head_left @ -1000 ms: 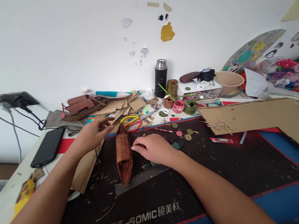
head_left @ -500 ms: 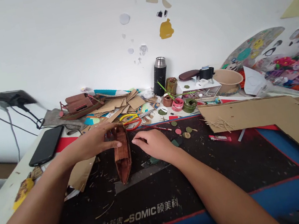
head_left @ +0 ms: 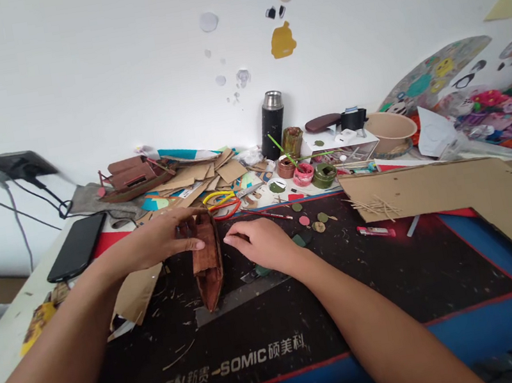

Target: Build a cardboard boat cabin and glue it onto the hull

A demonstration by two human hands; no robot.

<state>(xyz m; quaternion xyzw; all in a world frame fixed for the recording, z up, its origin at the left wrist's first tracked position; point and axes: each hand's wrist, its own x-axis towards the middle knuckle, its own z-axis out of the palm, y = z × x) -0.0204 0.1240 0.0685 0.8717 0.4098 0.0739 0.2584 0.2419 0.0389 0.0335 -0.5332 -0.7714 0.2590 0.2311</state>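
Observation:
A brown-painted cardboard model boat [head_left: 206, 257] lies on the black desk mat [head_left: 352, 306], its pointed end towards me. My left hand [head_left: 170, 234] grips its far part, the thumb on the roof and the other fingers partly hidden behind. Just right of the hull is my right hand [head_left: 259, 243], apart from the boat. Its thumb and forefinger are pinched together; whether something tiny sits between them cannot be made out. Behind my right wrist lies a dark green piece [head_left: 300, 240]. Beyond the hands are scissors with orange and yellow handles [head_left: 223, 203].
A second model boat [head_left: 135, 178] stands at the back left, beside cardboard scraps [head_left: 205, 177]. Paint jars [head_left: 303, 174] and a black thermos [head_left: 273, 125] are at the back. Thin sticks [head_left: 378, 208] lie on a cardboard sheet [head_left: 431, 190] to the right. A phone [head_left: 77, 245] lies left.
The whole view has shifted slightly. My left hand keeps its hold on the boat, and my right hand stays pinched beside it, with little movement.

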